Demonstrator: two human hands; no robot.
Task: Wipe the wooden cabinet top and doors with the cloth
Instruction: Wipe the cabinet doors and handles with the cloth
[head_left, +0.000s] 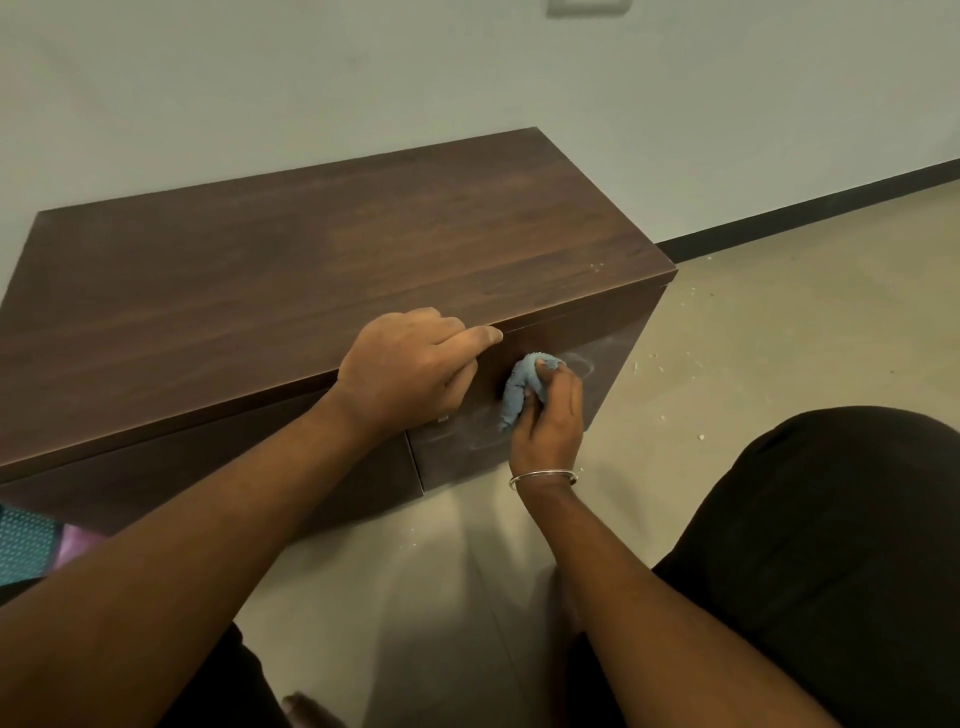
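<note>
A low dark wooden cabinet (291, 270) stands against the wall, its top bare. My right hand (550, 415) presses a bunched light blue cloth (519, 389) against the right door (597, 358), where pale wipe smears show. My left hand (410, 364) rests over the front edge of the top, fingers curled down over the edge above the doors. A narrow gap (415, 462) separates the right door from the left door (234, 467).
Pale tiled floor (753, 338) with small white crumbs lies to the right of the cabinet. A black skirting (810, 208) runs along the wall. My dark-clothed knee (831, 545) is at the lower right. A teal and pink object (31, 540) sits at the left edge.
</note>
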